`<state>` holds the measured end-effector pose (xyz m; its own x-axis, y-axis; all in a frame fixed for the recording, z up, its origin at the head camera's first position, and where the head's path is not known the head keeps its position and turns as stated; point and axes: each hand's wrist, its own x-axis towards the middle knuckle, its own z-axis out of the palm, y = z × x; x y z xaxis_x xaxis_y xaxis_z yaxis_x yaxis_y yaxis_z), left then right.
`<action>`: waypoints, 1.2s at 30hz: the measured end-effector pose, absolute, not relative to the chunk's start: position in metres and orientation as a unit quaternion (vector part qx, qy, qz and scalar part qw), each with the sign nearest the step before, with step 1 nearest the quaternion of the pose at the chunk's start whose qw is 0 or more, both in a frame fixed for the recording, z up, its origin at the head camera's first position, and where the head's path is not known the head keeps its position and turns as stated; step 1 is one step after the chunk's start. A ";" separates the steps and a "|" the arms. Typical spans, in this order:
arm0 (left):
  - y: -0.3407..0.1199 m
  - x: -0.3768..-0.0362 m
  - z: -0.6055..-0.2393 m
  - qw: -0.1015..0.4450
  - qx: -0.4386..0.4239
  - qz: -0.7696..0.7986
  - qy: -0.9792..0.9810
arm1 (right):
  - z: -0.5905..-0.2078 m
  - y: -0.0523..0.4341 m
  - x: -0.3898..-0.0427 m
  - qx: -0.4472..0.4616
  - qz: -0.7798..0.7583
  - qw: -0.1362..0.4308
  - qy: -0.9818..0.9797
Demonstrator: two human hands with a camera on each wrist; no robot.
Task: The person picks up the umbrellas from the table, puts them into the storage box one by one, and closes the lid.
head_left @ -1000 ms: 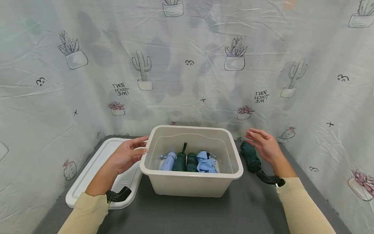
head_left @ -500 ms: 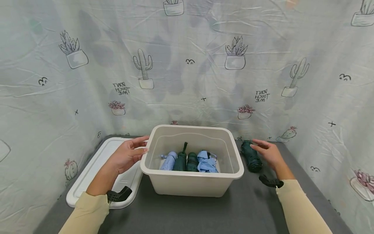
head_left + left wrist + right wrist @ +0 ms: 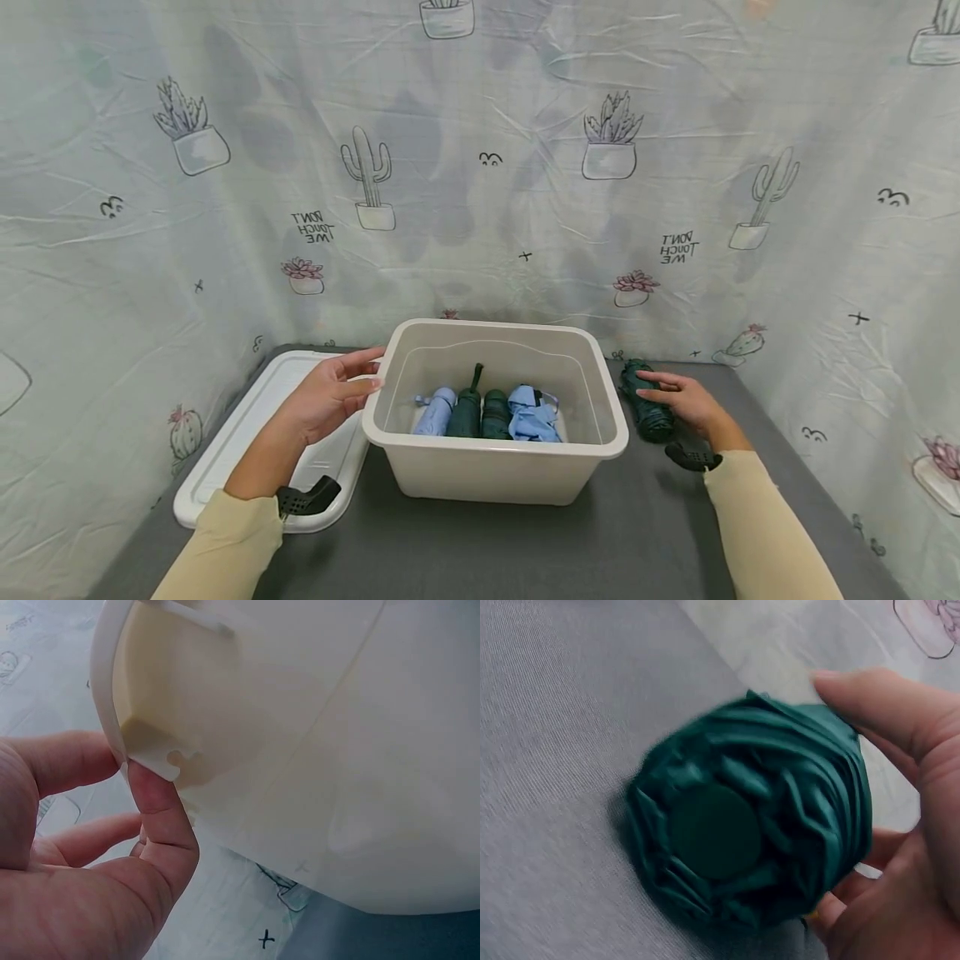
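Right hand (image 3: 686, 403) now down gripping green umbrella (image 3: 643, 404)

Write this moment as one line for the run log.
left hand: holds bin rim | right hand: grips green umbrella on table | bin: four folded umbrellas | lid: left of bin

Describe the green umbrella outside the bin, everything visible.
The folded dark green umbrella lies on its side on the grey table, just right of the beige bin and apart from it. Its pleated fabric is bunched round the shaft; the right wrist view shows a flat round cap at the near end. The right hand rests over it, fingers curled round the bundle.
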<state>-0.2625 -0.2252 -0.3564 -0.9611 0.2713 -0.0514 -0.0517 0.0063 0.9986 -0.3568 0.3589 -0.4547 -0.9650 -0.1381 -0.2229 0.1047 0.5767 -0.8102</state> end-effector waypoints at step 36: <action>-0.225 -0.262 -0.360 0.107 0.078 0.706 0.696 | -0.452 0.356 -0.358 0.015 -0.426 0.178 0.887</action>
